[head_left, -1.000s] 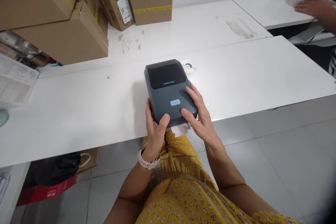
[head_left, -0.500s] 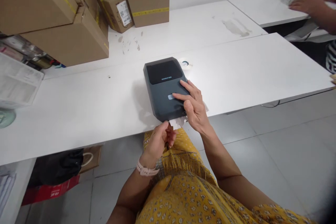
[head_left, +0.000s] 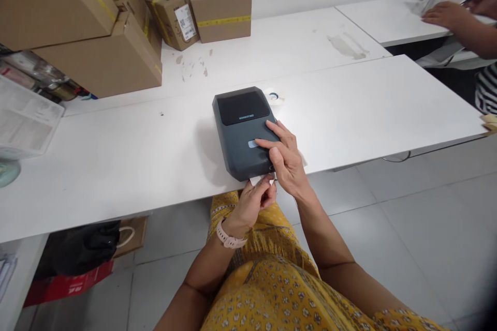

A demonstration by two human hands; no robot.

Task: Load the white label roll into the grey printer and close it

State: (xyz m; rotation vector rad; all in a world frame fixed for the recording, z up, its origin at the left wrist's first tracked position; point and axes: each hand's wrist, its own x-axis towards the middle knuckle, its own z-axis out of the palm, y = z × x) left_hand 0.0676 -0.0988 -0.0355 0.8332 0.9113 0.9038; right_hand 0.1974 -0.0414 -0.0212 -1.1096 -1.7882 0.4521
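So the dark grey device (head_left: 244, 152) is sitting at the near edge of the white table (head_left: 361, 108), glossy black window end pointing away from the person. Right hand (head_left: 286, 158) is kinda spread over its right side, one fingertip on the light blue button (head_left: 253, 144). Left hand (head_left: 254, 199) is down at the near end, thumb and fingers pinching the white paper (head_left: 261, 180) that pokes out there. There's a white roll (head_left: 274, 96) just beside the far right corner, and a bunch of cardboard boxes (head_left: 221, 10) over at the far left
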